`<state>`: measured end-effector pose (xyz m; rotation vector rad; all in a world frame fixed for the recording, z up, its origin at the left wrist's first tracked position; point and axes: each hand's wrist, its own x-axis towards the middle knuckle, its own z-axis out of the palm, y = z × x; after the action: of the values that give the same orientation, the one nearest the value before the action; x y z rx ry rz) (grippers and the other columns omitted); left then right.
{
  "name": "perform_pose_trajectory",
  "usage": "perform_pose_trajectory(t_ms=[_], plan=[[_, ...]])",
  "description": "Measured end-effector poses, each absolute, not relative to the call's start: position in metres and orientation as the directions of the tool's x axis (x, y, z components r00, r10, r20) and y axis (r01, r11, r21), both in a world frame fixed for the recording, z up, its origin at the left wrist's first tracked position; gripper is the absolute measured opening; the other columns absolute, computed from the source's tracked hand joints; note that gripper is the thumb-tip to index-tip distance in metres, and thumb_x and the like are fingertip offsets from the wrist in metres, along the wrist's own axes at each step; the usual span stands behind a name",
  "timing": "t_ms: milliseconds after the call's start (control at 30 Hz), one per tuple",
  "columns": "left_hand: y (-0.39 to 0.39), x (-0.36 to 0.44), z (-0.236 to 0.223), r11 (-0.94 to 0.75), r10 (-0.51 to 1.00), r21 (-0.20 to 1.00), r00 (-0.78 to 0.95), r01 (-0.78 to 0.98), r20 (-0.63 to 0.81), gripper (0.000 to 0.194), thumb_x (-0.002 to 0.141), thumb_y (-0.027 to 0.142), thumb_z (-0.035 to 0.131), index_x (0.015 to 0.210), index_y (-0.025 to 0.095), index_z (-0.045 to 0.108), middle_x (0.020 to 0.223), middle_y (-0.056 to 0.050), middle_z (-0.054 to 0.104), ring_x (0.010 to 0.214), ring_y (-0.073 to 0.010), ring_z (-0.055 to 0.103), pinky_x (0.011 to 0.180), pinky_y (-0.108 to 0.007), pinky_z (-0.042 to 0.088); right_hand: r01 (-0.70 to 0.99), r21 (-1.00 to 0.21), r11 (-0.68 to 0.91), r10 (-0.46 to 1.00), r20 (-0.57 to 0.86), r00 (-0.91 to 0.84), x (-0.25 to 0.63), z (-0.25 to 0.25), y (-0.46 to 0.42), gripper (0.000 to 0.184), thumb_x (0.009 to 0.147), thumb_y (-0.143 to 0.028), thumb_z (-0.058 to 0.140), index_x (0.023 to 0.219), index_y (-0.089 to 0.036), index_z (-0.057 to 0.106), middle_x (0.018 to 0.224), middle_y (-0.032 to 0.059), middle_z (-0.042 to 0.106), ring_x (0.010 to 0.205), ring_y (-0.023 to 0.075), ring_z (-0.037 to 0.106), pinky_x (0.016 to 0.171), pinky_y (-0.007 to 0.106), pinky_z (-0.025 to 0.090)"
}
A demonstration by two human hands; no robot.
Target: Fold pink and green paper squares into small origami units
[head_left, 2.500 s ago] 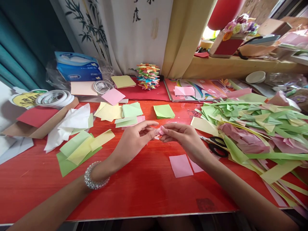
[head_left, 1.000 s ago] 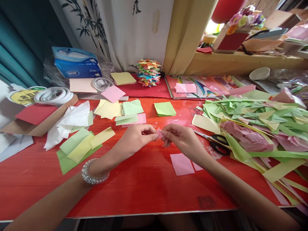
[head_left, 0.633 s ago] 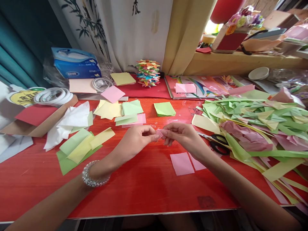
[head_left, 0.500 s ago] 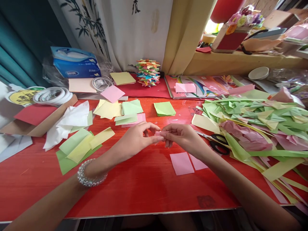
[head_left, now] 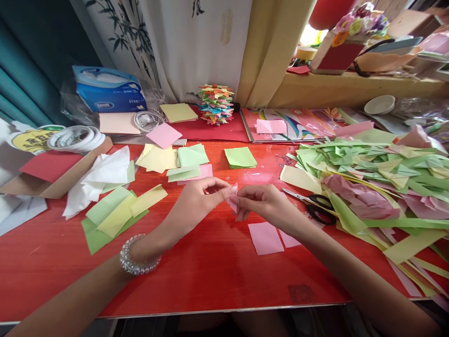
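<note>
Above the middle of the red table, my left hand (head_left: 200, 199) and my right hand (head_left: 261, 199) pinch one small folded piece of pink paper (head_left: 233, 200) between thumbs and fingertips. The piece stands nearly upright, and fingers cover part of it. Two pink paper squares (head_left: 265, 238) lie on the table just below my right hand, the second partly under my forearm. Black-handled scissors (head_left: 317, 208) rest to the right of that hand. Beyond both hands sits a stack of green paper squares (head_left: 240, 158).
Cut green, yellow and pink paper scraps (head_left: 372, 175) heap up on the right. Left lie yellow sheets (head_left: 159, 158), green and yellow strips (head_left: 119, 215), white tissue (head_left: 103, 173) and a cardboard tray (head_left: 52, 182) with tape rolls. A colourful folded-paper stack (head_left: 215, 105) stands at the back.
The pink paper has been turned between my fingertips, from lying flat across half a second ago to standing nearly upright now. Both hands stay close together; the view has shifted slightly.
</note>
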<state>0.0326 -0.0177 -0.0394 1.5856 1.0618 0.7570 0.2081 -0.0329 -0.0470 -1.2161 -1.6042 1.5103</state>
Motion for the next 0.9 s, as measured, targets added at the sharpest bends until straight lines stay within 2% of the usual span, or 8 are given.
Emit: perform_pose_trajectory(t_ms=[133,233,433,533,600,700,800,900], plan=[[-0.019,0.033,-0.043,-0.084,0.925,0.970,0.379,0.230,-0.010,0.018,0.082,0.034,0.056,0.076,0.018,0.063,0.074,-0.001,0.064,0.072,-0.0148,0.057,0.069,-0.027,0.043,0.160,-0.978,-0.136,0.892,-0.191,-0.410,0.205,-0.045,-0.035,0.021,0.079,-0.037,0.060,0.077,-0.017,0.066,0.069,0.0017,0.066,0.066,0.0140,0.067,0.065,0.025,0.053],[-0.021,0.034,-0.045,-0.048,0.949,0.978,0.314,0.202,-0.018,0.020,0.082,0.033,0.056,0.072,0.017,0.060,0.073,-0.001,0.062,0.070,-0.0139,0.054,0.065,-0.026,0.041,0.100,-0.981,-0.168,0.894,-0.194,-0.403,0.201,-0.045,-0.038,0.024,0.079,-0.038,0.060,0.079,-0.016,0.069,0.073,0.0032,0.068,0.068,0.0147,0.067,0.067,0.027,0.054],[-0.024,0.034,-0.041,0.230,0.898,0.973,0.392,-0.027,-0.202,0.024,0.082,0.026,0.053,0.060,0.015,0.053,0.064,0.002,0.050,0.060,-0.0097,0.042,0.058,-0.023,0.035,0.043,-0.995,-0.090,0.907,-0.100,-0.408,0.199,-0.046,-0.042,0.023,0.080,-0.035,0.059,0.087,-0.017,0.072,0.076,0.0039,0.070,0.069,0.0150,0.067,0.068,0.028,0.055],[-0.022,0.032,-0.038,0.312,0.853,0.949,0.457,-0.057,-0.253,0.024,0.080,0.027,0.055,0.059,0.015,0.051,0.061,0.003,0.046,0.058,-0.0094,0.040,0.056,-0.023,0.034,0.025,-0.997,-0.072,0.910,-0.076,-0.406,0.199,-0.046,-0.042,0.020,0.078,-0.032,0.063,0.088,-0.018,0.072,0.078,0.0032,0.070,0.068,0.0147,0.067,0.067,0.027,0.055],[-0.019,0.030,-0.036,0.250,0.862,0.968,0.453,0.012,-0.229,0.023,0.080,0.030,0.056,0.062,0.015,0.054,0.062,0.002,0.048,0.058,-0.0097,0.041,0.056,-0.023,0.034,0.027,-0.997,-0.076,0.919,-0.080,-0.387,0.199,-0.045,-0.042,0.018,0.078,-0.031,0.063,0.083,-0.016,0.072,0.076,0.0031,0.070,0.066,0.0145,0.068,0.065,0.026,0.056],[-0.018,0.029,-0.034,0.071,0.901,0.982,0.412,0.173,-0.138,0.024,0.082,0.036,0.056,0.069,0.016,0.057,0.065,0.002,0.053,0.060,-0.0104,0.044,0.058,-0.024,0.036,0.040,-0.996,-0.085,0.934,-0.093,-0.344,0.199,-0.043,-0.041,0.019,0.078,-0.031,0.062,0.075,-0.014,0.070,0.073,0.0032,0.069,0.064,0.0148,0.067,0.063,0.025,0.056],[-0.020,0.030,-0.035,-0.074,0.922,0.957,0.384,0.279,-0.041,0.025,0.084,0.038,0.053,0.071,0.017,0.059,0.066,0.002,0.056,0.063,-0.0114,0.048,0.061,-0.024,0.037,0.057,-0.992,-0.111,0.930,-0.124,-0.345,0.199,-0.043,-0.041,0.019,0.077,-0.032,0.063,0.079,-0.015,0.070,0.072,0.0029,0.069,0.067,0.0143,0.067,0.065,0.025,0.055],[-0.024,0.033,-0.038,-0.140,0.939,0.930,0.344,0.340,0.015,0.025,0.086,0.039,0.051,0.073,0.018,0.058,0.070,0.002,0.060,0.066,-0.0125,0.052,0.062,-0.025,0.038,0.034,-0.987,-0.155,0.920,-0.157,-0.360,0.198,-0.043,-0.042,0.020,0.078,-0.034,0.062,0.080,-0.014,0.069,0.071,0.0028,0.068,0.067,0.0142,0.067,0.066,0.026,0.055]])
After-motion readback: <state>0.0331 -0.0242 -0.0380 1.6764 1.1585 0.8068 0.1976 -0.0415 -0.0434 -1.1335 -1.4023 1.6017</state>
